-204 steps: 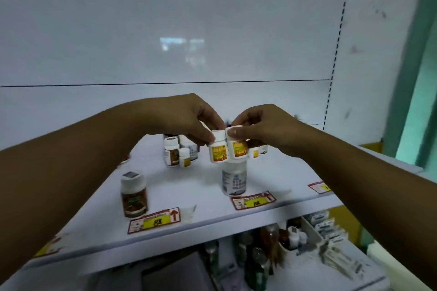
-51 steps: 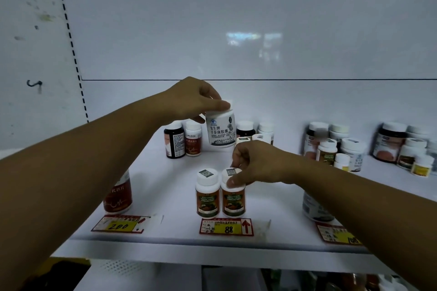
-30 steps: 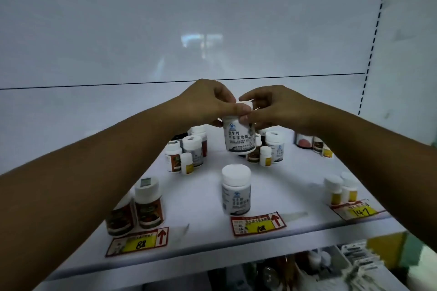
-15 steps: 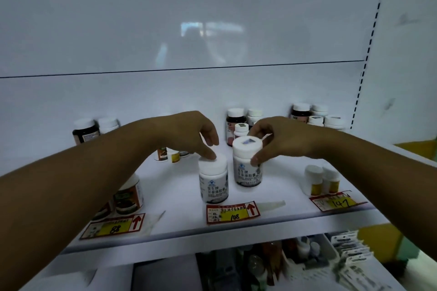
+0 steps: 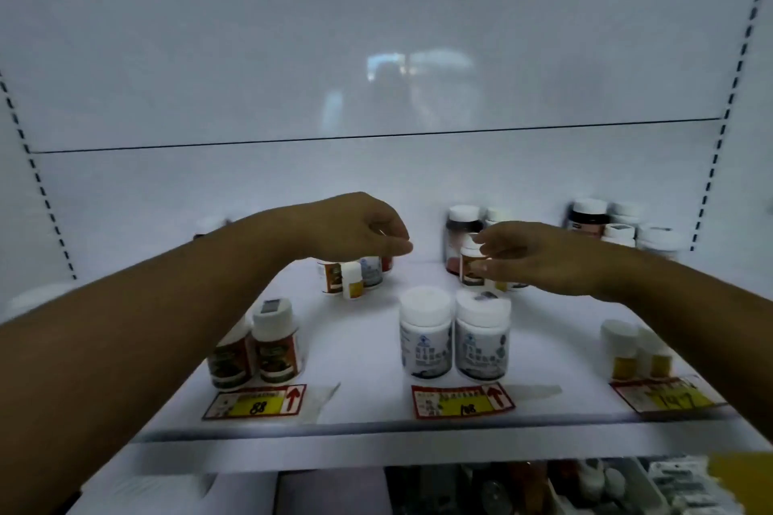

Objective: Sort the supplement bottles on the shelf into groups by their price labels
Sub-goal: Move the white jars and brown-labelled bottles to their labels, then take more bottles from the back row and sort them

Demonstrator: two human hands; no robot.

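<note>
Two arms in view, both bare. Left forearm [image 5: 146, 326] fills the lower left of the frame, uncovered from the frame edge up to the wrist; it looks broad near the lens and narrows toward the left hand [image 5: 355, 228]. Right forearm [image 5: 690, 305] enters from the right edge, likewise uncovered along its whole visible length. Right hand [image 5: 539, 259] bare, fingers slender. Wrists bare on both sides. Outlines soft with blur, most of all along the right forearm; nail detail too smeared to tell.
</note>
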